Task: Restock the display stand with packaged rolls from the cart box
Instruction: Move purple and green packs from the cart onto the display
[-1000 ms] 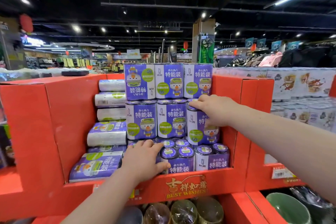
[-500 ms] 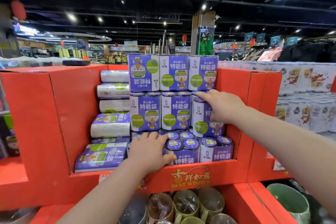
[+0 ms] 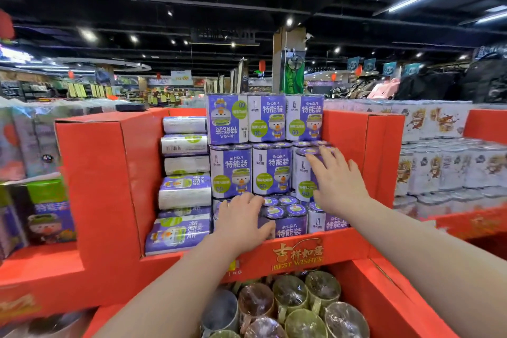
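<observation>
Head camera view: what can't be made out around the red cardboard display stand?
All in the head view:
Purple wrapped roll pack, middle row right: label mostly covered by the right hand, and blurred.
Bottom row's left end: covered by the left hand; whether it grips or rests is unclear.
Small print on packs: too small.
Cart box: not in view.

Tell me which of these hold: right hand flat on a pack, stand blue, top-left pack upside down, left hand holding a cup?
1. The right hand lies with spread fingers on a middle-row pack. True.
2. The display stand is blue. False: it is red.
3. The top-left pack is upside down. True.
4. The left hand holds a cup. False: it rests on the bottom-row packs.
</observation>
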`<act>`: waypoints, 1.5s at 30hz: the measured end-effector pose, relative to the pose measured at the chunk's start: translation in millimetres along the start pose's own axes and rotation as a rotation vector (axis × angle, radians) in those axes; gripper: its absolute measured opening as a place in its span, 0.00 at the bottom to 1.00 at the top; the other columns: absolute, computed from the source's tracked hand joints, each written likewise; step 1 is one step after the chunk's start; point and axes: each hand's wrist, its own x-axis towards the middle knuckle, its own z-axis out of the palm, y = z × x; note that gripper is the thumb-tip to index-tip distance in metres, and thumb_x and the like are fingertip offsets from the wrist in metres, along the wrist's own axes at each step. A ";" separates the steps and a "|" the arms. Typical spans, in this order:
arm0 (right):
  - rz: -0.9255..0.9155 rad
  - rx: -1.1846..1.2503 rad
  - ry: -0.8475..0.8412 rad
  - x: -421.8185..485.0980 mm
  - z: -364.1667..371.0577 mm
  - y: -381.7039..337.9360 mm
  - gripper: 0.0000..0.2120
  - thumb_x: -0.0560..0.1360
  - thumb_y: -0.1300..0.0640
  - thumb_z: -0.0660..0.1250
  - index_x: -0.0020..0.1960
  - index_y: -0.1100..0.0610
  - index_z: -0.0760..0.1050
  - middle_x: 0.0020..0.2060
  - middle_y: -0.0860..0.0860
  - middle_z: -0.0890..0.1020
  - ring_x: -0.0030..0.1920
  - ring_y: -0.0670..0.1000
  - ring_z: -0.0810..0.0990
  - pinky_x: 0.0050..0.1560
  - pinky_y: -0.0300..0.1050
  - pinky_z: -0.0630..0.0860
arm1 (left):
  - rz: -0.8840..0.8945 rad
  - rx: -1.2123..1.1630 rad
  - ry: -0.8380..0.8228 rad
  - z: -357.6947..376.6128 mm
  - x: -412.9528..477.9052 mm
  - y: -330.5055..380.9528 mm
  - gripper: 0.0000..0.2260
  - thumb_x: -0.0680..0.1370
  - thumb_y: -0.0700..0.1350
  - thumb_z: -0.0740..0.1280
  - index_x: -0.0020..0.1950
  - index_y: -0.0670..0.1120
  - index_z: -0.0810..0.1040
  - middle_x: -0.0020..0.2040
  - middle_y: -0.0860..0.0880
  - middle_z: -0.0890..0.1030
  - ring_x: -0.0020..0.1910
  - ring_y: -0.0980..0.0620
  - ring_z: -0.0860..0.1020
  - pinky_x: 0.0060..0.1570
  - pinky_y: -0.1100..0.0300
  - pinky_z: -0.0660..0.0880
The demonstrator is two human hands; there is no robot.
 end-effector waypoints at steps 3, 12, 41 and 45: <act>-0.078 0.000 -0.014 -27.4 -3.2 -16.1 0.30 0.76 0.52 0.60 0.76 0.51 0.54 0.75 0.52 0.59 0.76 0.56 0.54 0.72 0.56 0.55 | -0.004 0.047 0.033 -5.5 -21.0 1.4 0.24 0.76 0.61 0.61 0.69 0.51 0.66 0.66 0.50 0.69 0.67 0.48 0.67 0.66 0.50 0.63; -0.444 0.125 -0.156 -118.9 -1.4 -71.9 0.22 0.77 0.48 0.58 0.69 0.50 0.66 0.66 0.49 0.72 0.69 0.53 0.67 0.70 0.51 0.59 | -0.185 0.103 -0.034 -20.7 -139.4 4.0 0.25 0.76 0.58 0.62 0.69 0.49 0.65 0.66 0.48 0.69 0.67 0.45 0.67 0.63 0.50 0.67; -1.253 0.260 -0.581 -521.3 6.2 -377.3 0.18 0.75 0.51 0.58 0.65 0.48 0.69 0.62 0.53 0.76 0.62 0.57 0.75 0.57 0.51 0.72 | -1.379 -0.013 -0.467 -41.7 -815.5 -7.4 0.24 0.78 0.56 0.60 0.71 0.49 0.64 0.68 0.48 0.69 0.68 0.46 0.68 0.62 0.54 0.68; -1.318 0.343 -0.548 -561.2 -24.0 -470.9 0.14 0.75 0.52 0.58 0.59 0.50 0.72 0.57 0.51 0.78 0.59 0.56 0.76 0.53 0.48 0.71 | -1.473 0.004 -0.467 -66.7 -893.7 -42.7 0.23 0.78 0.57 0.60 0.71 0.51 0.64 0.67 0.49 0.69 0.67 0.47 0.68 0.62 0.54 0.69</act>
